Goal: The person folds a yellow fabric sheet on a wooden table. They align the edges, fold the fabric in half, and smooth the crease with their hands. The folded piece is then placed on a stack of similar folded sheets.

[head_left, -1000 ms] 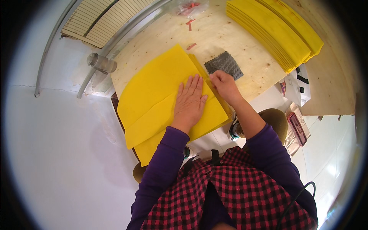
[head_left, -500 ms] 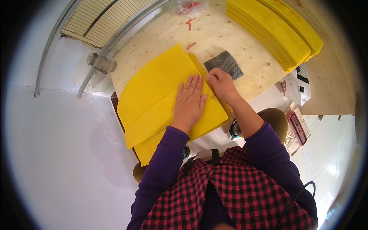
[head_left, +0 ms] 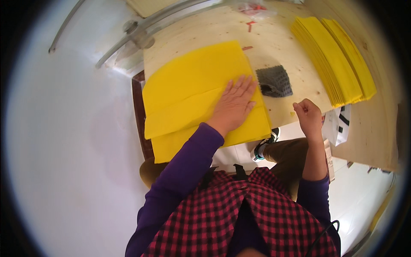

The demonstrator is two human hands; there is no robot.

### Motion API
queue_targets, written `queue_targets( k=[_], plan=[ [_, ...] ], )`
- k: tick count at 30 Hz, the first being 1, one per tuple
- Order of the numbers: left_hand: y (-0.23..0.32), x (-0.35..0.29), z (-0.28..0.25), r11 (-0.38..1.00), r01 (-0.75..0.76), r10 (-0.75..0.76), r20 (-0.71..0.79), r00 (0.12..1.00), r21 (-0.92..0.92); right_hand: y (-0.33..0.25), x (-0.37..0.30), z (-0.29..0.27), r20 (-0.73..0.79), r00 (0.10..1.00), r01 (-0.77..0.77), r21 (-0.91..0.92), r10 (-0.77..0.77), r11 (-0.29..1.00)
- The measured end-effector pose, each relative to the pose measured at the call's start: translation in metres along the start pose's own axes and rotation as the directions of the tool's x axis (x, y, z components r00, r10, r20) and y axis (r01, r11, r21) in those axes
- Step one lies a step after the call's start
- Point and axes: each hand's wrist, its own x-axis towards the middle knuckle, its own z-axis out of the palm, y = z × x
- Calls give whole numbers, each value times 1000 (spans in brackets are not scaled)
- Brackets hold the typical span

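Note:
A stack of yellow felt-like sheets (head_left: pixel 192 73) lies on the wooden table, its top sheet folded over along a crease. My left hand (head_left: pixel 234 103) rests flat on the stack near its right edge, fingers stretched out. To the right of the stack, by the table's front edge, my right hand (head_left: pixel 309 115) is raised with its fingers curled closed. Anything inside those fingers is hidden. Just left of that hand shows a tiny yellow scrap (head_left: pixel 293 114). A dark grey cloth piece (head_left: pixel 274 81) lies beside the stack.
Folded yellow stacks (head_left: pixel 327 60) stand at the far right of the table. A clear plastic bag (head_left: pixel 255 9) with red bits and red strips (head_left: pixel 251 26) lie at the back. A bottle (head_left: pixel 138 34) stands beyond the left corner; a white bag (head_left: pixel 342 126) hangs below right.
My right hand has moved away from the stack's edge, rightward and nearer to me, still closed. My left hand stays flat on the sheets. The whole view has shifted.

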Motion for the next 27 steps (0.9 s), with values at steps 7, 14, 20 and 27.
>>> queue_targets(
  k=[7,14,20,27],
  plan=[
    [16,-45,-31,991,-137,137,3,991,-13,-63,-17,32,-61,942,333,287,-330,898],
    [1,-154,-74,996,91,-92,130,987,7,-99,-39,70,103,756,616,222,-646,756],
    [-38,-179,-68,955,277,-286,79,955,104,-141,-62,131,414,498,762,211,-762,612],
    [-50,-182,-56,931,328,-330,-10,944,163,-167,-64,180,591,441,843,-15,-675,538]
  ],
)
